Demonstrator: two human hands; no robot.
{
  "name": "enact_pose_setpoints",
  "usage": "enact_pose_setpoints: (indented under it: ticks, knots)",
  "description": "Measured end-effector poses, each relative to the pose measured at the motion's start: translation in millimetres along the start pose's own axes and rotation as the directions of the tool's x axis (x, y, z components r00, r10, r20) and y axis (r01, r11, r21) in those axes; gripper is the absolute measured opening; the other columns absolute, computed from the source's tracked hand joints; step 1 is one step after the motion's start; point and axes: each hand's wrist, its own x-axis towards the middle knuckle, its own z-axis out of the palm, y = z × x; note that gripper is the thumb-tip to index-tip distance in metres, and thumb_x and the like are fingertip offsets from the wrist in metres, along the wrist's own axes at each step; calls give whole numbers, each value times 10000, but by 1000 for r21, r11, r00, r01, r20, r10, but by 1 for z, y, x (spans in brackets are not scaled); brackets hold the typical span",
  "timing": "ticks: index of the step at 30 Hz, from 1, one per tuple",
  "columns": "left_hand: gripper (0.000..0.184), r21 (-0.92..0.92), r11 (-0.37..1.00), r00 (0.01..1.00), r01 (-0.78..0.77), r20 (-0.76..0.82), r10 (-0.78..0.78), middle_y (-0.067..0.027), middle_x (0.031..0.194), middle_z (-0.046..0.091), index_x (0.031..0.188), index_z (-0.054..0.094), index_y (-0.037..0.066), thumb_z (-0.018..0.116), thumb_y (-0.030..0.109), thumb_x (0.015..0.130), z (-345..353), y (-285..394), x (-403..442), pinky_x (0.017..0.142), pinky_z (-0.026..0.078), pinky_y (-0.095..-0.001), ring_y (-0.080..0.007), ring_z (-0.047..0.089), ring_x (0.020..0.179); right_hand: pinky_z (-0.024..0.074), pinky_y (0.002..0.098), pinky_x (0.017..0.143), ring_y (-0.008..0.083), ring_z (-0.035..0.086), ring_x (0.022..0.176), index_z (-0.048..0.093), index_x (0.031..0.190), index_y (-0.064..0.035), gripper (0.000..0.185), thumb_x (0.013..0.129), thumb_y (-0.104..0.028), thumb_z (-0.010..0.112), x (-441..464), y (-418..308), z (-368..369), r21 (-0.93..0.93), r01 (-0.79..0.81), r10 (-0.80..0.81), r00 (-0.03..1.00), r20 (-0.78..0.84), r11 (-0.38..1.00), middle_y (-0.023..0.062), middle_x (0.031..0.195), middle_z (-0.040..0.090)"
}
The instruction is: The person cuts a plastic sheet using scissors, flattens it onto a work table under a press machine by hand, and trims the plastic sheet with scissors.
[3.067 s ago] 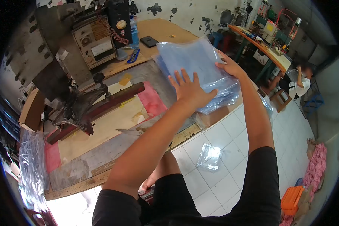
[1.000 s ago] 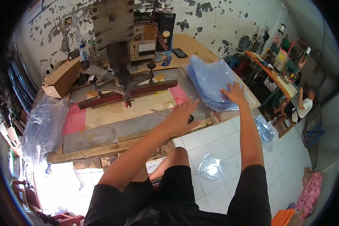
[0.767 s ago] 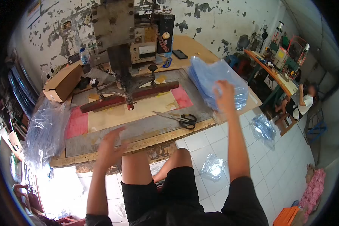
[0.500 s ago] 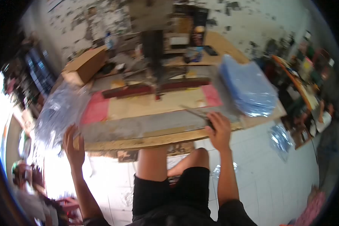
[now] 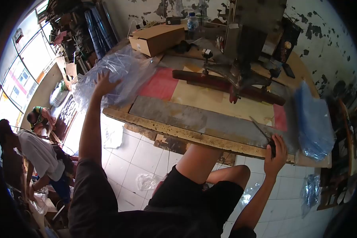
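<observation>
At the table's left end, my left hand [image 5: 106, 84] lies with spread fingers over a heap of clear plastic sheets [image 5: 125, 65]. My right hand [image 5: 276, 155] is closed around the dark handles of a pair of scissors [image 5: 260, 128] at the front right edge, blades pointing up and left. A stack of bluish clear plastic [image 5: 314, 123] is right of that hand. Between the hands, a press with a dark red bar [image 5: 226, 87] stands over a cream sheet [image 5: 210, 101] with pink ends.
A cardboard box [image 5: 156, 39] and a water bottle [image 5: 192, 23] stand at the back. The worn wooden table edge [image 5: 194, 137] runs in front of my legs. Two other people [image 5: 41, 154] are at the far left. Loose plastic [image 5: 146, 181] lies on the tiled floor.
My view has turned left. My left hand has left the bluish stack and reached the clear plastic heap. My right hand has come down from the stack onto the scissors.
</observation>
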Motion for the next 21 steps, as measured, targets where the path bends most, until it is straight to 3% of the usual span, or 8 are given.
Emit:
enact_pose_setpoints:
  ticks: [1, 4, 5, 8, 12, 15, 18, 21]
  knots:
    - [988, -29, 997, 992, 74, 103, -71, -262, 1639, 365, 1624, 388, 145, 548, 800, 902, 15, 6, -4, 1222, 185, -666, -430, 308, 1540, 388, 469, 1156, 323, 572, 1355, 710, 1291, -79, 368, 943, -196, 683, 0, 1, 0, 4, 3, -3, 1000, -2, 1000, 82, 1377, 677]
    - [910, -194, 978, 997, 70, 48, -62, -209, 1610, 436, 1578, 466, 141, 585, 751, 913, 3, 9, -13, 1212, 226, -649, -402, 361, 1515, 398, 475, 1148, 328, 579, 1347, 711, 1289, -73, 369, 945, -205, 688, 0, -1, 0, 14, -24, 24, 1000, 1, 1000, 86, 1379, 677]
    - [699, -143, 986, 995, 87, -43, -94, -155, 1512, 554, 1445, 623, 140, 611, 640, 956, -20, 25, -28, 1179, 333, -564, -359, 467, 1438, 398, 475, 1148, 328, 579, 1347, 711, 1289, -73, 369, 945, -205, 688, 0, -2, 1, 18, -28, 28, 1000, 6, 999, 86, 1379, 677]
    - [486, -247, 967, 985, -69, -170, 27, -142, 1333, 675, 1257, 735, 110, 611, 506, 1004, -20, 17, -34, 1069, 457, -483, -339, 609, 1270, 404, 482, 1142, 331, 582, 1340, 710, 1291, -74, 366, 950, -204, 685, -1, -2, 0, 40, -26, 26, 1000, 1, 999, 84, 1380, 677]
    - [369, -300, 946, 980, -119, -187, 64, -131, 1185, 727, 1146, 749, 68, 570, 377, 1053, -31, 1, -27, 943, 523, -423, -334, 693, 1091, 385, 445, 1170, 302, 567, 1356, 697, 1323, -76, 352, 987, -172, 648, 1, -3, -3, 10, -7, 7, 1000, 6, 1000, 85, 1410, 661]
    - [329, -665, 672, 913, -326, -405, 43, -129, 1025, 709, 1093, 688, 2, 477, 254, 1106, -61, 4, -48, 854, 537, -372, -263, 706, 933, 381, 447, 1170, 299, 570, 1350, 694, 1324, -75, 353, 989, -171, 646, 1, -4, -2, -4, -5, 5, 1000, 13, 1000, 82, 1413, 659]
    - [338, -704, 560, 831, -436, -554, -49, -122, 1024, 697, 1110, 660, -13, 442, 244, 1126, -108, 33, -96, 842, 545, -364, -215, 697, 927, 387, 467, 1161, 324, 563, 1360, 704, 1302, -75, 360, 962, -189, 679, -1, -1, 0, 29, -25, 25, 1000, 13, 999, 81, 1393, 668]
    - [363, -841, 336, 828, -425, -511, -231, -104, 1092, 687, 1155, 615, 17, 394, 304, 1140, -132, 59, -147, 840, 560, -351, -200, 704, 940, 355, 480, 1189, 331, 547, 1378, 689, 1325, -74, 379, 970, -205, 681, -3, 0, 0, 38, -36, 35, 999, 31, 999, 106, 1419, 648]
